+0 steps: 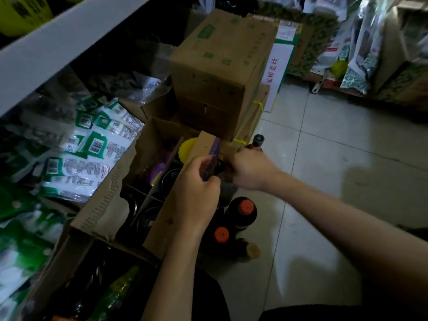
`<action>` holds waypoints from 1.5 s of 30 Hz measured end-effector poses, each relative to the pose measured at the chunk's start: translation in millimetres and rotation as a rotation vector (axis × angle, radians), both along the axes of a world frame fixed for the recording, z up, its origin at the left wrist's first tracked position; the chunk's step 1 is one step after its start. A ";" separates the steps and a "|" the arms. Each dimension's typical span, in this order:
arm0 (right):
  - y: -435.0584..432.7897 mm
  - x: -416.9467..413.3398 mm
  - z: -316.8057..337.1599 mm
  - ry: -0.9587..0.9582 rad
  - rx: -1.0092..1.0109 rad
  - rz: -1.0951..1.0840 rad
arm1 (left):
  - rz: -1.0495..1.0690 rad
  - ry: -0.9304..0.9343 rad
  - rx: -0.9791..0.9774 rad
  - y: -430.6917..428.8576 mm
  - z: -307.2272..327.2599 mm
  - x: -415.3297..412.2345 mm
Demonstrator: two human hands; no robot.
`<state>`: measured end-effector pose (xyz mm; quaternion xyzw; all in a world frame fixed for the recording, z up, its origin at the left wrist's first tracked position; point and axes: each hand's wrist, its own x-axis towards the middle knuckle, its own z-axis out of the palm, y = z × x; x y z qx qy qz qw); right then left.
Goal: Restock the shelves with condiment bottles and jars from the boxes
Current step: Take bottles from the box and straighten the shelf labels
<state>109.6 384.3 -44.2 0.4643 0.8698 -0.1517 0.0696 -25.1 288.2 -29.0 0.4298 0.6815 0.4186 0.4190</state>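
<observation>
On the tiled floor (324, 158), beside a shelf of green-and-white packets (92, 154): one open carton (148, 140) with card dividers and dark-lidded jars (170, 178) in its cells. The grip of the left hand (196, 193) pinches the carton's purple-faced flap (208, 144). The right hand (250, 170) is curled at the flap's far end; what its grip holds cannot be told. Two orange-capped bottles (245, 208) stand just beside the carton.

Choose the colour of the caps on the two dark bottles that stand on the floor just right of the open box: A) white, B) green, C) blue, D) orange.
D: the upper dark bottle and the lower dark bottle, both beside the open box, each show a round orange cap from above.
</observation>
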 end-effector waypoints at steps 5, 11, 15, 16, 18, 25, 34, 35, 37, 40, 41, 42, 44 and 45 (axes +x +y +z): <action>-4.9 15.4 147.0 0.147 0.120 -0.021 | -0.337 -0.054 0.115 3.7 21.2 1.7; 14.4 34.5 224.4 0.595 -0.085 -0.209 | -0.473 -0.242 0.296 1.9 40.6 7.4; 23.9 30.8 175.2 1.023 -0.424 -0.365 | -0.441 -0.548 0.145 -10.6 32.5 6.6; 28.8 31.2 156.8 1.144 -0.508 -0.450 | -0.413 -0.557 0.125 -13.2 29.0 3.6; 39.4 31.9 107.8 1.210 -0.492 -0.688 | -0.353 -0.545 0.117 -14.5 22.8 -4.9; 30.7 11.3 -69.6 0.413 -0.453 -0.509 | -0.128 -0.775 0.033 -19.4 21.5 -34.5; 30.7 -4.3 -118.7 0.757 -0.529 -0.706 | -0.043 -0.803 0.038 -36.4 27.3 -66.3; 30.2 -5.7 -120.9 0.750 -0.496 -0.728 | -0.038 -0.787 0.035 -37.2 28.4 -66.9; 29.6 -5.3 -119.1 0.783 -0.473 -0.776 | -0.026 -0.768 0.022 -38.2 27.7 -67.1; 29.6 3.8 -99.9 0.924 -0.416 -0.795 | -0.003 -0.772 0.017 -37.2 26.2 -64.9; 28.9 8.6 -88.4 0.964 -0.366 -0.777 | -0.001 -0.770 0.018 -36.3 24.5 -63.4; 27.9 13.0 -73.4 0.998 -0.313 -0.748 | -0.002 -0.768 0.018 -35.5 22.8 -61.5; 25.5 20.3 -34.3 1.010 -0.184 -0.645 | -0.007 -0.775 0.002 -33.2 21.5 -55.5; 22.4 22.5 -10.7 0.989 -0.127 -0.594 | -0.003 -0.780 -0.008 -31.8 20.4 -52.3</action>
